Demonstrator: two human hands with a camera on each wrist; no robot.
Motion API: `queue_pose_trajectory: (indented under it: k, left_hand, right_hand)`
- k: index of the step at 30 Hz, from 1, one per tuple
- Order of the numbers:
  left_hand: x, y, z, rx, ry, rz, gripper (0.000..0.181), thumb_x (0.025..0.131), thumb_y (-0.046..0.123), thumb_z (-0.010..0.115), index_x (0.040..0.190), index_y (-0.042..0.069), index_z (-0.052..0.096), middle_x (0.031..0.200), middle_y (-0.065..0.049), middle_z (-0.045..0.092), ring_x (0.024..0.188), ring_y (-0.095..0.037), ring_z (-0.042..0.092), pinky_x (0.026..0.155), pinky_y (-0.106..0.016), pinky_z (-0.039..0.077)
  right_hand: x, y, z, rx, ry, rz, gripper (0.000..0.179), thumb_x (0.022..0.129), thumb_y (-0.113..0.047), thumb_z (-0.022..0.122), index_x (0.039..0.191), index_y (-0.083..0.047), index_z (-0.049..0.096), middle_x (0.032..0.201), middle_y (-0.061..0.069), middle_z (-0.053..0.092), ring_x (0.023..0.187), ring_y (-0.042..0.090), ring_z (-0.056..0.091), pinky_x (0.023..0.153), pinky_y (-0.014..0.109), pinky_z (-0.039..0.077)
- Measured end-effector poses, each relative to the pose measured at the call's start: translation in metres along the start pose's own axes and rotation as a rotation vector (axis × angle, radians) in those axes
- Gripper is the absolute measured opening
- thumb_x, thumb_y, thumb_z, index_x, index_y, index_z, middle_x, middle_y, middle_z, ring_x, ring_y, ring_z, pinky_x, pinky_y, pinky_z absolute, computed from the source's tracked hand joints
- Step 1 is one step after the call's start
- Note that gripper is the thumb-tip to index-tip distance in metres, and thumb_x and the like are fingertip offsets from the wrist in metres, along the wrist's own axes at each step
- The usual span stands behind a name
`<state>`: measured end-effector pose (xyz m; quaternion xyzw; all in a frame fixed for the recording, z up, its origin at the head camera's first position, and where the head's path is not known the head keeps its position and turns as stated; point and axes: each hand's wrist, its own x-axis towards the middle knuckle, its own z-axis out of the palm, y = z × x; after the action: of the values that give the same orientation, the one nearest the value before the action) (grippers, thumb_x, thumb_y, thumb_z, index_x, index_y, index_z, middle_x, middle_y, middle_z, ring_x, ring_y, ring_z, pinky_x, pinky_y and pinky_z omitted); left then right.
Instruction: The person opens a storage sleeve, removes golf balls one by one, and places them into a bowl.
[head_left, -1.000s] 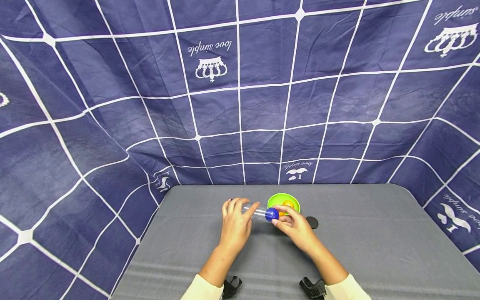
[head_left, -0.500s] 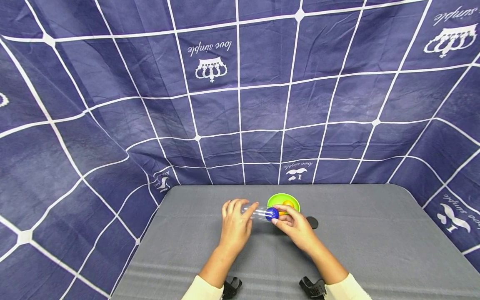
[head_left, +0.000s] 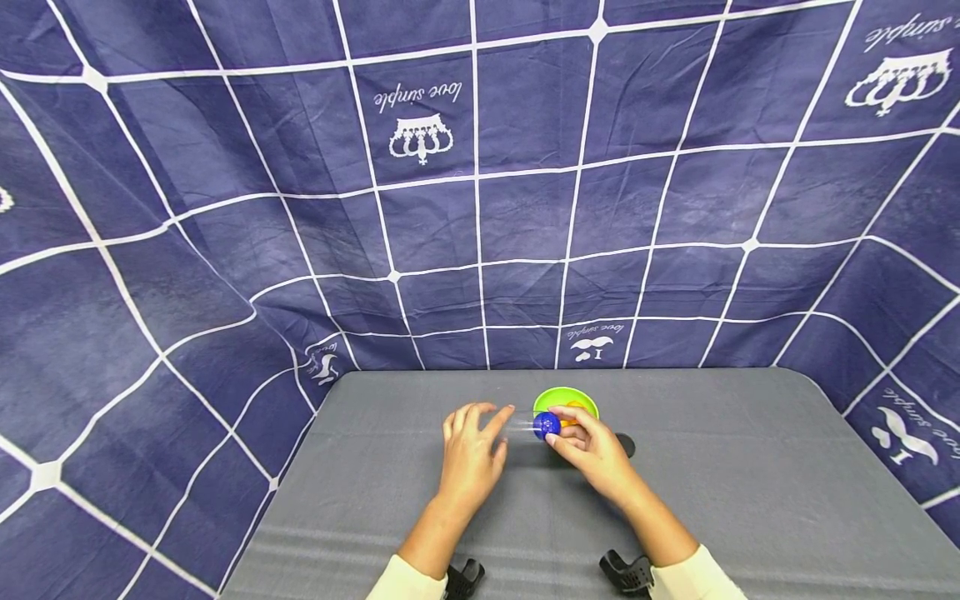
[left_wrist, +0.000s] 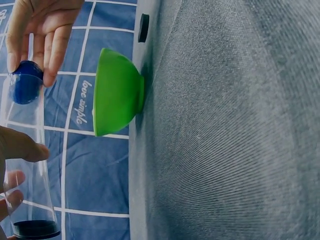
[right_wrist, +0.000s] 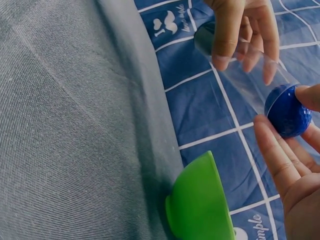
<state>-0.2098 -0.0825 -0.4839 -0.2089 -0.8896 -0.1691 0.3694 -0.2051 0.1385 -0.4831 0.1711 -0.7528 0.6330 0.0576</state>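
Note:
My left hand (head_left: 471, 450) holds a clear tube (left_wrist: 32, 172) around its side, seen lying sideways in the head view. A black cap (left_wrist: 36, 229) closes the tube's end beside that hand. At the other end, my right hand (head_left: 594, 454) pinches a dimpled blue ball (right_wrist: 288, 111) between thumb and fingers. The ball sits at the tube's mouth, part of it inside the rim. Just beyond my right hand stands a green bowl (head_left: 547, 398) with orange balls (head_left: 576, 407) in it, partly hidden by the fingers.
A round black lid (head_left: 626, 446) lies on the grey table (head_left: 735, 467), right of the bowl and partly behind my right hand. Blue cloth (head_left: 525, 217) with white grid lines hangs behind and at both sides. Black straps (head_left: 628, 573) show near both wrists.
The blue ball and my right fingertips have shifted slightly to the right, away from my left hand. My left hand keeps nearly the same place on the tube.

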Motion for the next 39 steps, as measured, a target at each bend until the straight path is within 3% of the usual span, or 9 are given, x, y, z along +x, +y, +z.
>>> queue_pose_trajectory:
  k: [5,14,26,31,39]
  left_hand:
    - [-0.002,0.001,0.001,-0.022,-0.015,-0.043,0.057,0.07,0.015,0.089,0.123,0.027,0.072,0.115,-0.001,0.066,0.111,-0.027,0.059,0.097,-0.049,0.043]
    - [-0.008,0.001,0.006,-0.096,-0.028,-0.118,0.056,0.071,0.015,0.089,0.123,0.022,0.072,0.114,-0.002,0.066,0.11,-0.026,0.062,0.089,-0.045,0.048]
    - [-0.008,-0.004,0.011,-0.285,-0.073,-0.25,0.055,0.076,0.014,0.087,0.128,0.016,0.068,0.112,-0.005,0.066,0.098,-0.021,0.064,0.086,-0.039,0.053]
    - [-0.009,-0.007,0.013,-0.331,-0.089,-0.313,0.054,0.078,0.016,0.086,0.128,0.013,0.067,0.114,-0.007,0.068,0.101,-0.024,0.068,0.088,-0.041,0.054]
    - [-0.009,-0.009,0.012,-0.37,-0.113,-0.378,0.051,0.081,0.018,0.083,0.126,0.004,0.064,0.116,-0.014,0.07,0.108,-0.031,0.069,0.095,-0.046,0.053]
  right_hand:
    - [0.001,-0.002,-0.001,-0.012,0.005,0.0,0.046,0.091,-0.009,0.073,0.134,0.0,0.058,0.116,0.023,0.061,0.091,0.005,0.066,0.079,0.018,0.057]
    - [0.005,-0.004,-0.006,-0.018,0.011,-0.073,0.046,0.091,-0.002,0.072,0.133,0.008,0.056,0.12,0.024,0.055,0.095,0.005,0.067,0.082,0.018,0.058]
    - [0.012,0.0,-0.02,-0.062,0.061,-0.164,0.041,0.088,0.004,0.072,0.127,0.009,0.061,0.113,0.024,0.057,0.097,0.003,0.066,0.083,0.015,0.056]
    - [0.014,0.0,-0.026,-0.103,0.081,-0.135,0.043,0.087,0.003,0.074,0.128,0.008,0.061,0.114,0.023,0.057,0.097,0.01,0.067,0.082,0.018,0.057]
    - [0.013,0.006,-0.03,-0.228,0.113,-0.067,0.043,0.085,-0.001,0.077,0.126,0.002,0.065,0.109,0.018,0.06,0.095,0.03,0.07,0.071,0.023,0.058]
